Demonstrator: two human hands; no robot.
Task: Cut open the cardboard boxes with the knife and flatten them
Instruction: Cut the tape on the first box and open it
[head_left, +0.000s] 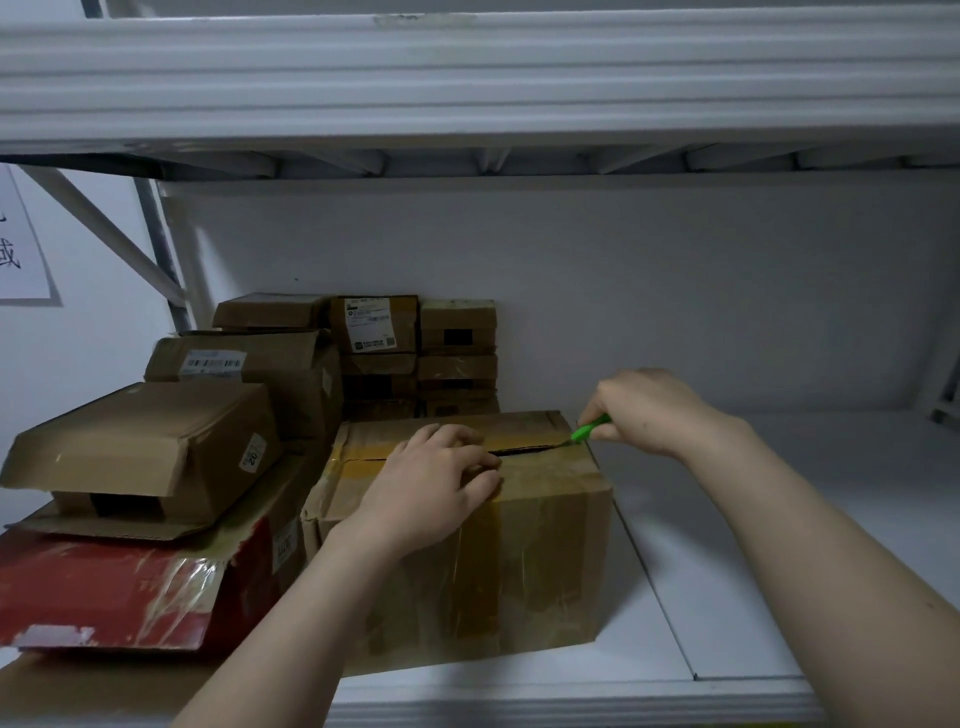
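A taped brown cardboard box (540, 561) stands on the white shelf (779, 545) in front of me. My left hand (431, 483) rests palm down on the box's top near its front edge, fingers bent over the tape. My right hand (644, 410) grips a green-handled knife (587, 430) at the right end of the top seam. The blade tip sits in the seam, which gapes open as a dark slit between the two hands.
Several closed cardboard boxes (379, 325) are stacked at the back left. A torn red box (119, 587) with an opened brown box (140, 447) on top lies at the left. An upper shelf beam (467, 78) runs overhead. White shelf surface stretches right of the box.
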